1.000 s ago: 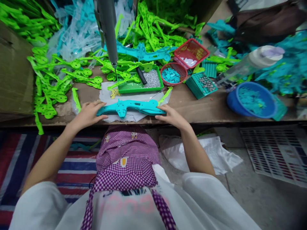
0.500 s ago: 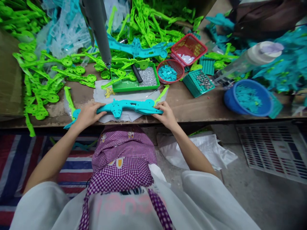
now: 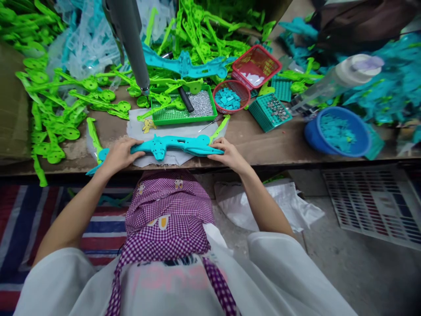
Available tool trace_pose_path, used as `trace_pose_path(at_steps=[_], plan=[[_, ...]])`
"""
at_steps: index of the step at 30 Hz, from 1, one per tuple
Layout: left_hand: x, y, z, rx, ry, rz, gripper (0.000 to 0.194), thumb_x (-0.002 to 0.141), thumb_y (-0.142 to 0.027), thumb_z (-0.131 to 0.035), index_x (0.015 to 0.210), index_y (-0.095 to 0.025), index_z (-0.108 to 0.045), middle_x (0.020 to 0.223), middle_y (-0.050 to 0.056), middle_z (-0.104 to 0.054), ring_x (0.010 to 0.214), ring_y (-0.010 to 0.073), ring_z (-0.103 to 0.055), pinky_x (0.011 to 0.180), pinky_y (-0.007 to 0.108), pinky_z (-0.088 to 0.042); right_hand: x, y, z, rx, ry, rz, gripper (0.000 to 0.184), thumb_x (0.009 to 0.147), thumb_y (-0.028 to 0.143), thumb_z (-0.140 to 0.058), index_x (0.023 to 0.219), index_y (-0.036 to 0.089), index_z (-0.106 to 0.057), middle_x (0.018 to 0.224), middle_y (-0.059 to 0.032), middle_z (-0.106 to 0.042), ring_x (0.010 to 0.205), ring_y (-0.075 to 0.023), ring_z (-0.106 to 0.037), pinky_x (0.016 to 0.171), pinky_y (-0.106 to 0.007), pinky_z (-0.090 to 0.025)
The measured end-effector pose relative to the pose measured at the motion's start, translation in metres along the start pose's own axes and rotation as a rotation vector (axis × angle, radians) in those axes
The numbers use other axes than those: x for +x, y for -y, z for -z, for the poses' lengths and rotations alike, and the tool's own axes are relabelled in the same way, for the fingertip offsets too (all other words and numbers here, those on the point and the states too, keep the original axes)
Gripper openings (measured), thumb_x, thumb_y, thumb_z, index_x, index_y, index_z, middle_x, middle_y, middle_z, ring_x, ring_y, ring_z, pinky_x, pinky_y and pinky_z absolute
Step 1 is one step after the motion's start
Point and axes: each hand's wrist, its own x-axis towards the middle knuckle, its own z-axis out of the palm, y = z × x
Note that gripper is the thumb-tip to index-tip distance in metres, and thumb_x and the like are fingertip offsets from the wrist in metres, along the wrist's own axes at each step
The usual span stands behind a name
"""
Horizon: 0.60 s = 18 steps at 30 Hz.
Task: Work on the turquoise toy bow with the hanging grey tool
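Note:
A long turquoise plastic toy part (image 3: 187,145) with a moulded animal-like shape lies over a pale cloth (image 3: 136,120) at the table's front edge. My left hand (image 3: 120,153) is closed on its left portion, and the part's tip sticks out past that hand. At the other end, the fingers of my right hand (image 3: 230,154) pinch the part. Lime-green plastic arms (image 3: 93,136) reach out near both ends; how they join it is partly hidden. Above hangs a grey electric screwdriver (image 3: 133,48), its tip over the green tray (image 3: 184,120), apart from my hands.
The tray holds small metal screws and a black-handled tool (image 3: 186,100). To its right are a red round basket (image 3: 247,98), a red rectangular basket (image 3: 274,61), stacked turquoise trays (image 3: 263,120), a bottle (image 3: 338,79) and a blue bowl (image 3: 311,136). Lime-green parts (image 3: 49,127) pile up left and behind.
Both hands keep their hold on the turquoise part, which stays almost in place. The whole view has shifted slightly.

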Motion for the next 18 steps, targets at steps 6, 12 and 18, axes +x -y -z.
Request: trace_pose_path(at_steps=[6, 12, 18], plan=[[0.001, 0.001, -0.001, -0.028, -0.002, -0.001, 0.049, 0.084, -0.047, -0.063, 0.121, -0.016, -0.067, 0.12, 0.012, -0.069, 0.113, 0.0312, -0.062, 0.101, 0.041, -0.045, -0.005, 0.0, -0.011, -0.026, -0.088, 0.041, 0.028, 0.075, 0.041, -0.074, 0.096, 0.022, -0.072, 0.093, -0.0042, -0.056, 0.091, -0.0216, -0.057, 0.09, -0.043, -0.048], [0.004, -0.001, 0.002, -0.055, 0.021, 0.016, 0.042, 0.081, -0.042, -0.067, 0.115, -0.018, -0.068, 0.118, 0.01, -0.07, 0.11, 0.0306, -0.063, 0.098, 0.042, -0.047, -0.01, -0.005, -0.024, -0.104, -0.194, 0.065, 0.027, 0.079, 0.049, -0.068, 0.079, 0.022, -0.069, 0.085, -0.0034, -0.058, 0.085, -0.0211, -0.058, 0.084, -0.039, -0.045], [0.015, 0.001, 0.004, -0.063, 0.088, 0.009, 0.038, 0.074, -0.039, -0.073, 0.106, -0.019, -0.068, 0.112, 0.01, -0.072, 0.105, 0.0298, -0.065, 0.093, 0.042, -0.049, -0.006, 0.001, -0.024, -0.064, -0.2, 0.017, 0.03, 0.076, 0.052, -0.07, 0.075, 0.022, -0.067, 0.081, -0.0028, -0.059, 0.08, -0.0197, -0.059, 0.077, -0.036, -0.047]])
